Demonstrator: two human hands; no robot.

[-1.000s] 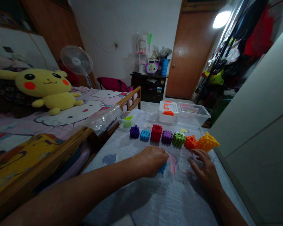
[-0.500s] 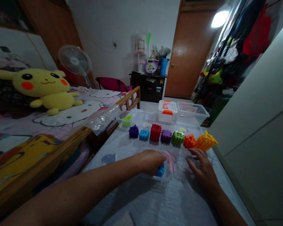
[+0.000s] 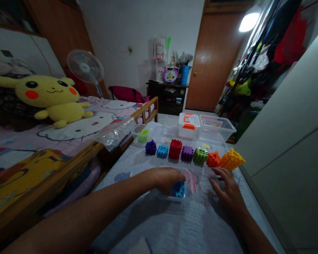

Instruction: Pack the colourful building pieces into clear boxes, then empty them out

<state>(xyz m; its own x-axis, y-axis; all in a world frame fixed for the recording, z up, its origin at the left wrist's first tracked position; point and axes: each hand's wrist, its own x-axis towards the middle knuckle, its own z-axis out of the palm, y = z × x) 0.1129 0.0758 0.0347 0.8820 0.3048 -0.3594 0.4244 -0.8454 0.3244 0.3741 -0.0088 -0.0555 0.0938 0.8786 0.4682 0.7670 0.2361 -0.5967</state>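
the left hand (image 3: 165,179) curls over a blue block (image 3: 178,189) in the near left part of the clear tray (image 3: 175,199), fingers closed on it. the right hand (image 3: 228,190) lies open and flat at the tray's right edge, fingers spread. beyond the tray stands a row of coloured blocks (image 3: 187,153). i'd judge a clean lift wants a firm pinch on the block's sides, straight up over the tray's lip, with the flat hand pinning the tray.

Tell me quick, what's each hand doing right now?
Left hand: closed around a blue block in the clear tray.
Right hand: open, flat, holding nothing.
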